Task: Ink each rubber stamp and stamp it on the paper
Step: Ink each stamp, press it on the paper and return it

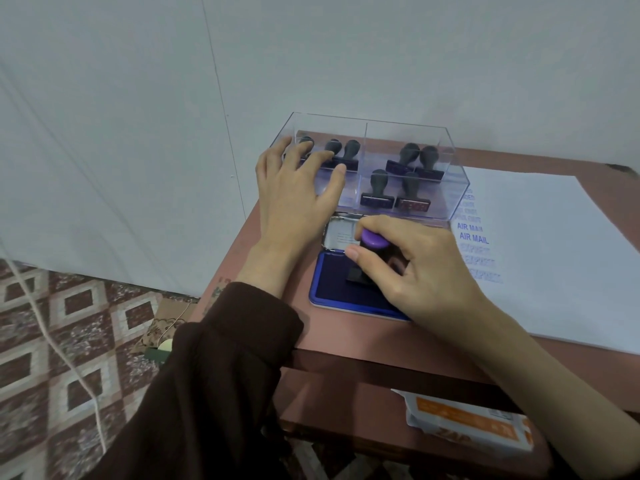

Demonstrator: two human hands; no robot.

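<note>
Our sleeved left hand (294,195) rests, fingers spread, on the box (398,133) at eleven o'clock; our right hand (426,271) pinches a stamp (374,241) on the ink pad (330,282), paper (554,258) at three.

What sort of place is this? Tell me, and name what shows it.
Probably a room at home or a small office: a small reddish table against a plain white wall, patterned floor tiles, and a clear case of rubber stamps beside an ink pad.
</note>
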